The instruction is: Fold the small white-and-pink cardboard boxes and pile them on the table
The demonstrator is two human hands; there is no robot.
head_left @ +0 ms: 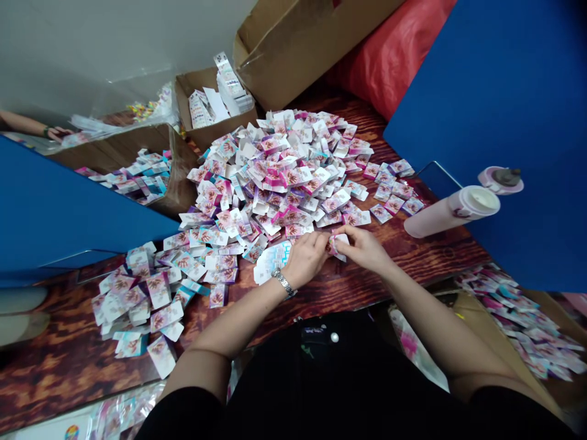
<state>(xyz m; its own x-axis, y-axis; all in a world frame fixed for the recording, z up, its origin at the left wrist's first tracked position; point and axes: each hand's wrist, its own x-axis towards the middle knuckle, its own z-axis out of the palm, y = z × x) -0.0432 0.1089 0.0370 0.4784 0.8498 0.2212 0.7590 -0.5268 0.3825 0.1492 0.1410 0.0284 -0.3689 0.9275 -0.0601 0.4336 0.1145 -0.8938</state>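
Observation:
My left hand [306, 256], with a metal watch on its wrist, and my right hand [362, 245] meet at the near edge of a big heap of small pink-and-white printed cards [279, 177]. Both hands pinch one small card [337, 243] between their fingertips. A pale printed sheet [270, 261] lies on the wooden table [413, 256] just left of my left hand. A smaller pile of the same cards [147, 293] is spread at the near left.
A pink bottle [452, 211] lies on its side at the right, with its lid [502, 179] behind it. Cardboard boxes [137, 165] with cards stand at the back left. Blue panels [504, 91] flank the table. Another person's hand [57, 131] shows far left. A box [513, 324] of cards sits low right.

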